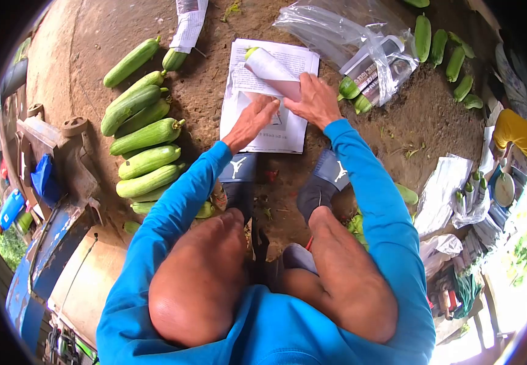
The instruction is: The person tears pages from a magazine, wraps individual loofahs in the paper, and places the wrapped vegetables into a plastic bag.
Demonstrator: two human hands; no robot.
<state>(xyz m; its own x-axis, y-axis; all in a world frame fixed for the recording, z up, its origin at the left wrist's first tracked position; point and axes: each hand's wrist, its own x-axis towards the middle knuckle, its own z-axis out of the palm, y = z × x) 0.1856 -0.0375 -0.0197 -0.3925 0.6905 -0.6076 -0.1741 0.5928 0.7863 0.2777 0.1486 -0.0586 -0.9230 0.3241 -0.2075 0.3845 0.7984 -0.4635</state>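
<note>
Between my hands lies a long green gourd wrapped in a sheet of printed paper [272,68]. Only the gourd's green end [251,53] shows at the upper left of the roll. My right hand [313,102] pinches the sheet's right edge, thumb and fingers closed on it. My left hand [254,123] is beside the roll's lower side, its fingers bent together at the sheet; their tips are partly hidden. Under both hands is a stack of printed paper [236,125] on the ground.
Several bare gourds [148,161] lie in a row on the left. At the upper right, a clear plastic bag [330,23] holds paper-wrapped gourds [373,82]. More gourds [423,38] lie further right. A paper-wrapped gourd [175,59] lies at the top. My feet [237,169] stand close below the stack.
</note>
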